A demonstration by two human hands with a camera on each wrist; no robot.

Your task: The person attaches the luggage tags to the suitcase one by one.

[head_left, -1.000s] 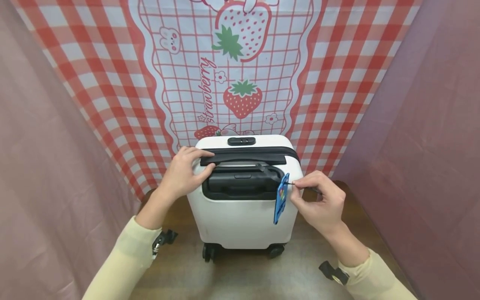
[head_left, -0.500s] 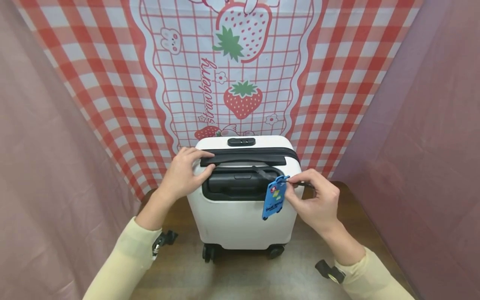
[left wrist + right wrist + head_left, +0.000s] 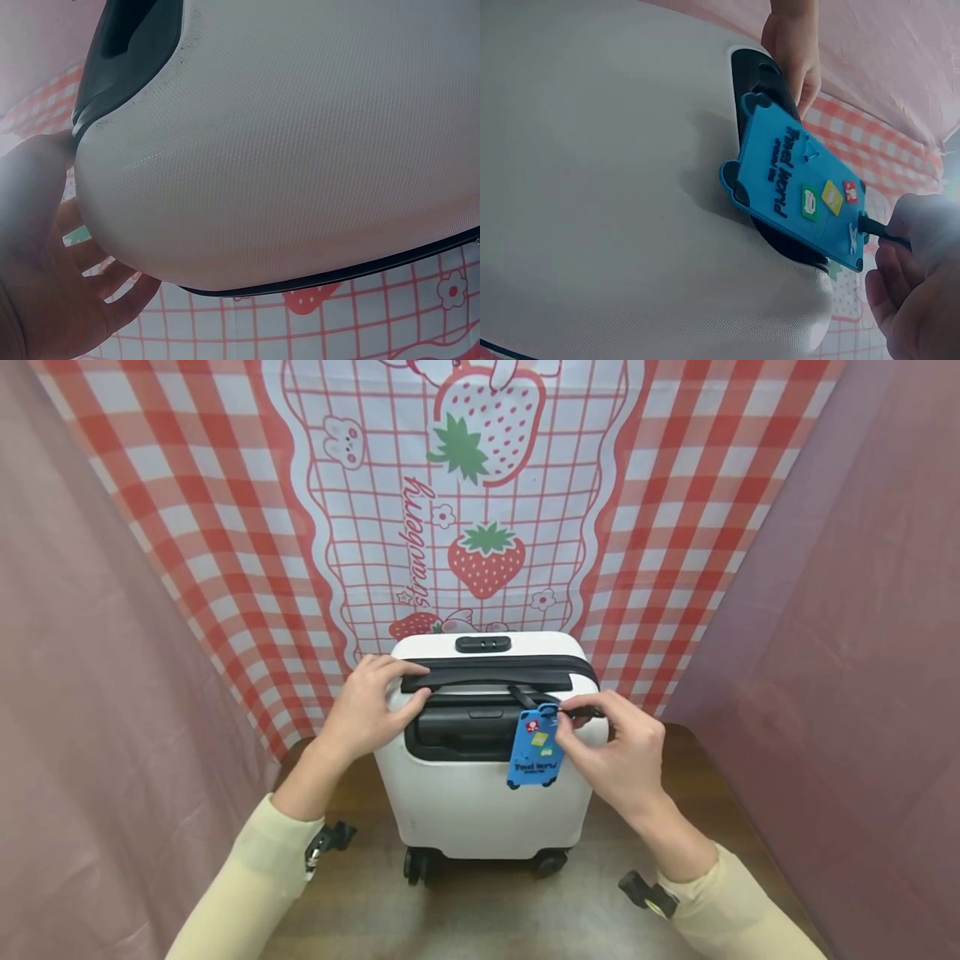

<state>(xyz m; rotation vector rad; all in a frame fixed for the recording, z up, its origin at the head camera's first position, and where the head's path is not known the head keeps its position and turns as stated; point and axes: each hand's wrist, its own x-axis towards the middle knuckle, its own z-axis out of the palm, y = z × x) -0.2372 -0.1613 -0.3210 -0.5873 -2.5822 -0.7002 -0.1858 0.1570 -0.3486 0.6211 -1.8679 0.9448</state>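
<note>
A white suitcase (image 3: 480, 806) stands upright with its black top handle (image 3: 480, 677) facing the head camera. My left hand (image 3: 366, 706) grips its upper left corner; index finger and thumb lie at the handle's left end. In the left wrist view, the fingers curve around the shell's edge. A blue luggage tag (image 3: 536, 750), shaped like a small suitcase with colored stickers and lettering, hangs before the right part of the handle recess. Its black strap (image 3: 521, 697) passes at the handle. My right hand (image 3: 618, 752) pinches the strap (image 3: 881, 229) close to the tag's top, between thumb and index finger.
Behind the suitcase hangs a red-and-white checked strawberry cloth (image 3: 487, 560). Pink drapes (image 3: 97, 693) enclose both sides. The suitcase's black wheels (image 3: 551, 862) rest on a brown wooden surface (image 3: 487, 910). A black combination lock (image 3: 483, 644) sits on its top.
My right hand has moved left toward the handle, still pinching the strap. The tag has swung from edge-on to facing the head camera and shifted left. My left hand stays put.
</note>
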